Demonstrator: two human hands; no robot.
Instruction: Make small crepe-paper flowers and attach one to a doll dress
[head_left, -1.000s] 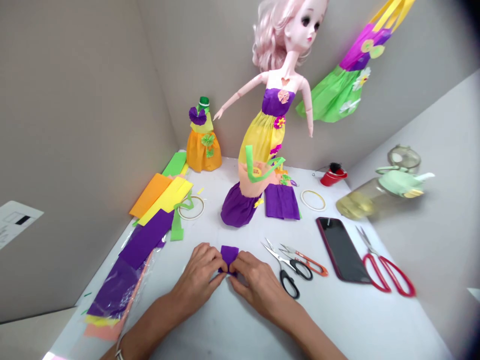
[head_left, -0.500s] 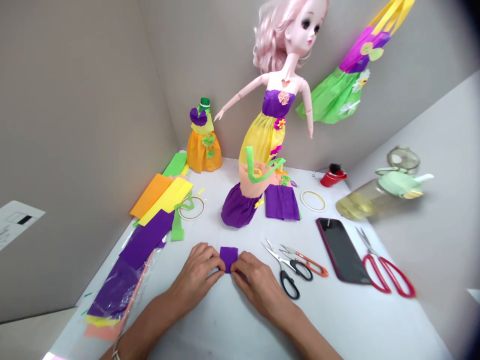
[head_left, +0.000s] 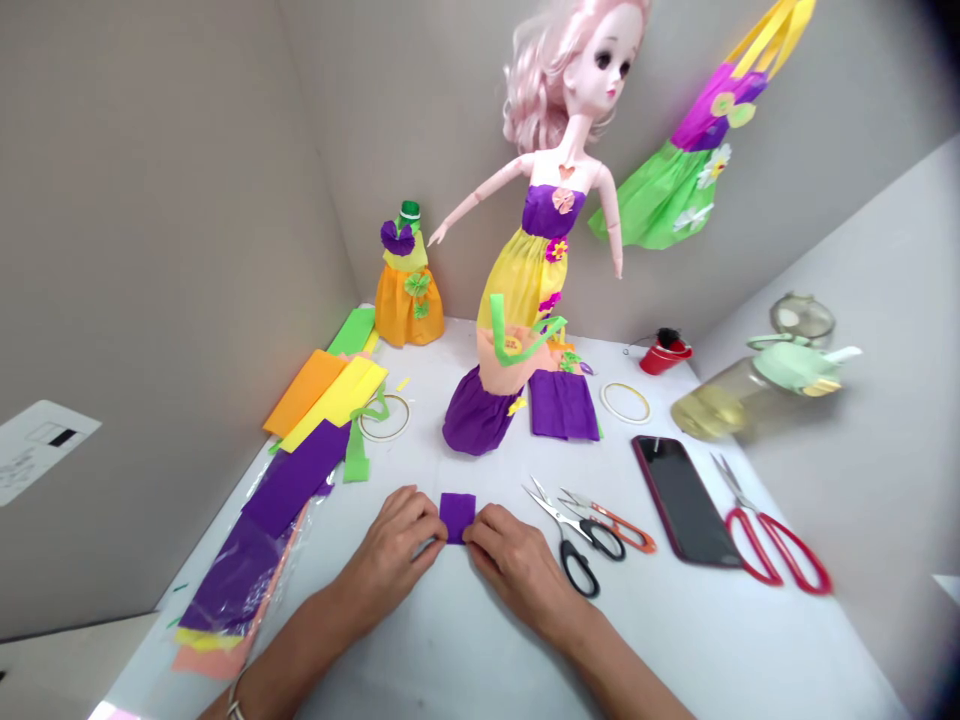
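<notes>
Pressing one purple paper square (head_left: 457,518) onto the white table (head_left: 450,650), in front of the person: two hands, left hand (head_left: 390,555) and right hand (head_left: 517,560), one each side of it, fingers together, fingertips (head_left: 441,530) touching its opposite edges, no clear clamp visible. Right of the right hand: three scissors, black-handled (head_left: 574,545), orange-handled (head_left: 611,525) and red-handled (head_left: 772,550), with one phone (head_left: 682,500) between the last two. Left of the left hand: one stack of paper strips (head_left: 296,480). Beyond the square: one doll (head_left: 551,215) in a paper gown, standing, with one purple paper piece (head_left: 561,405) beside its hem. Also two rings (head_left: 384,417), one paper-dressed bottle (head_left: 409,300), one hanging paper dress (head_left: 660,190), one red cup (head_left: 656,358) and one glass bottle (head_left: 720,410).
</notes>
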